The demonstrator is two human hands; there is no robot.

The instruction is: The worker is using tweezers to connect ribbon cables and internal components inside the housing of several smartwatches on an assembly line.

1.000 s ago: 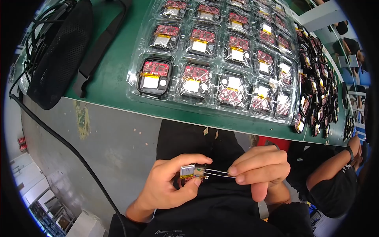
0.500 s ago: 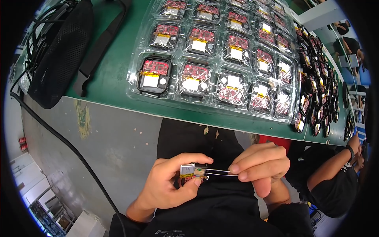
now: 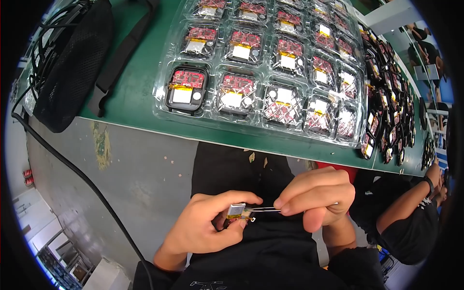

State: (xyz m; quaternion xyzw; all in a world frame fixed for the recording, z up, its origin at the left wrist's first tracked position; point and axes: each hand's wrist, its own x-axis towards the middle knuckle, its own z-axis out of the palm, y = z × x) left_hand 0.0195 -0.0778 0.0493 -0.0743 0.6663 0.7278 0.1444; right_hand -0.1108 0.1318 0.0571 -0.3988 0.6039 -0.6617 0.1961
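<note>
Over my lap, my left hand [image 3: 200, 223] pinches a small watch module between thumb and fingers. On that module a silver pouch battery [image 3: 236, 210] with yellow tape stands tilted up from a red circuit board, which the fingers partly cover. My right hand [image 3: 320, 195] closes on thin metal tweezers [image 3: 267, 210]. Their tips reach in beside the battery, over the board; whether they grip anything is too small to tell. On the green table in front, a clear plastic tray [image 3: 162, 104] carries rows of black watch cases with red boards and batteries, the nearest being a case [image 3: 186, 90] at its front left corner.
Many similar watch units [image 3: 386, 108] lie heaped right of the tray. A black mesh bag [image 3: 72, 72] with a strap lies at the table's left, and a black cable [image 3: 82, 174] hangs down beside me. Another person's arm [image 3: 408, 209] is at the right.
My right hand and the tweezers have shifted slightly left, with the tips now closer to the battery. The battery has moved slightly right and its tilt differs. My left hand keeps its hold.
</note>
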